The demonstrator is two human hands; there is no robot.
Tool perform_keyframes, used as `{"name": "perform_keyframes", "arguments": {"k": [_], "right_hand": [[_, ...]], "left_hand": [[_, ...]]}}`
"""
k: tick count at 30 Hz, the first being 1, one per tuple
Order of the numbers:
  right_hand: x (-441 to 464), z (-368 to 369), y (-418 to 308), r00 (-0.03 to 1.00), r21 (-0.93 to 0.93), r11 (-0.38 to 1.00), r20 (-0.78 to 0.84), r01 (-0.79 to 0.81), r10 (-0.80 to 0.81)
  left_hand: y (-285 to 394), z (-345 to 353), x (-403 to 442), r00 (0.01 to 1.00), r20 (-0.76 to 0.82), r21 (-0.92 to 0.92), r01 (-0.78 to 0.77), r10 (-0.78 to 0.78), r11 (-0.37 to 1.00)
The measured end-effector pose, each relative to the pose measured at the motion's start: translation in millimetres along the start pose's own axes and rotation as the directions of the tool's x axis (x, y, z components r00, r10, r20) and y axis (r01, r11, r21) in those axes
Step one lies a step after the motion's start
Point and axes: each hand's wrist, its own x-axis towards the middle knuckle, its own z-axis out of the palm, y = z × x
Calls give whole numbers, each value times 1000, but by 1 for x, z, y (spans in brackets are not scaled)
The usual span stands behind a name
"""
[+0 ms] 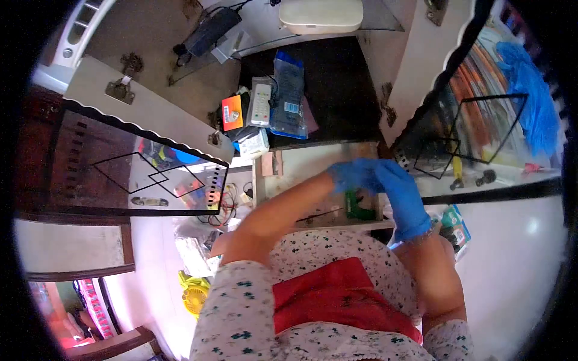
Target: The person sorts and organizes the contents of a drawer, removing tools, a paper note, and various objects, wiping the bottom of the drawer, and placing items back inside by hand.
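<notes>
Both my hands wear blue gloves and meet above the right part of an open drawer point(295, 150). My left hand point(355, 175), on the arm that comes from the left side of the view, is blurred, and its fingers cannot be made out. Against it rests my right hand point(397, 186), its fingers bent over towards the other glove. Whether anything lies between the gloves is hidden. Below them in the drawer is a green object point(359, 206). A red cloth point(325, 292) lies across my lap.
Open cabinet doors with glass panels stand at the left point(135, 165) and right point(481, 138). Behind the drawer, a shelf holds a white remote point(261, 103) and blue packets point(289, 99). A yellow fan point(194, 296) is at lower left, near cables point(226, 207).
</notes>
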Motion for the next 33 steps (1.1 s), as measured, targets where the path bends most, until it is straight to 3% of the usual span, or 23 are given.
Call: {"name": "perform_keyframes", "arguments": {"k": [2, 6, 8, 9, 11, 12, 14, 15, 16, 18, 19, 21, 22, 24, 25, 26, 27, 28, 29, 30, 31, 33], "right_hand": [[-2, 6, -7, 999, -1, 1000, 46, 13, -13], [-4, 14, -11, 995, -6, 1000, 102, 11, -10], [-6, 18, -14, 996, -7, 1000, 92, 20, -20], [-7, 21, -14, 997, -9, 1000, 76, 19, -18], [-4, 24, -10, 996, -2, 1000, 80, 30, -29], [-1, 24, -7, 996, 2, 1000, 78, 31, -31], [4, 23, 0, 997, 2, 1000, 75, 25, -25], [6, 22, 4, 997, 5, 1000, 72, 8, -9], [9, 21, 7, 997, 5, 1000, 71, 10, -10], [16, 18, 14, 996, 19, 999, 78, -35, 33], [18, 17, 18, 997, 25, 999, 75, -35, 33], [22, 17, 24, 988, 68, 997, 146, 38, -47], [24, 18, 25, 988, 71, 997, 145, 37, -47], [27, 20, 26, 971, -27, 999, 238, 45, -37], [28, 24, 29, 970, -23, 999, 240, 42, -35], [29, 27, 32, 955, -31, 1000, 295, -2, 11], [30, 31, 35, 935, -42, 998, 350, -47, 58], [34, 39, 42, 933, -43, 998, 355, -49, 61], [39, 49, 51, 891, 115, 940, 374, -322, 259], [41, 59, 59, 797, 261, 784, 420, -564, 434], [44, 69, 64, 798, 263, 783, 416, -564, 435], [49, 85, 68, 760, 495, 581, 484, -646, 433]], "left_hand": [[10, -33, -45, 1000, 2, 91, 6, -6, 996], [-17, -95, -103, 986, -165, 524, 110, -26, 845], [-34, -120, -120, 855, -504, 600, 246, 121, 761], [-43, -125, -123, 855, -504, 606, 248, 124, 756], [-66, -126, -125, 720, -676, 672, 520, 152, 527], [-80, -124, -122, 717, -680, 672, 523, 156, 525], [-103, -121, -114, 774, -575, 495, 587, -265, 641], [-101, -122, -113, 751, -601, 437, 595, -273, 675], [-100, -125, -114, 752, -601, 437, 594, -271, 675], [-100, -129, -116, 635, -722, 188, 561, -274, 806], [-105, -129, -121, 640, -719, 194, 559, -271, 806], [-118, -130, -138, 440, -898, 153, 291, 10, 944], [-114, -133, -150, 443, -897, 155, 291, 11, 944], [-100, -135, -175, 293, -954, 161, 314, 66, 936], [-88, -136, -184, 296, -953, 163, 317, 66, 934], [-74, -136, -193, 191, -948, -260, 6, -256, 966], [-64, -135, -201, 194, -803, -594, -327, -563, 735], [-56, -130, -207, 189, -803, -595, -324, -566, 736], [-47, -123, -210, 214, -733, -671, -390, -646, 631], [-42, -117, -211, 250, -653, -732, -450, -715, 511], [-53, -105, -207, 305, -635, -749, -469, -709, 469], [-65, -75, -204, 286, -800, -589, -201, -528, 783]]}}
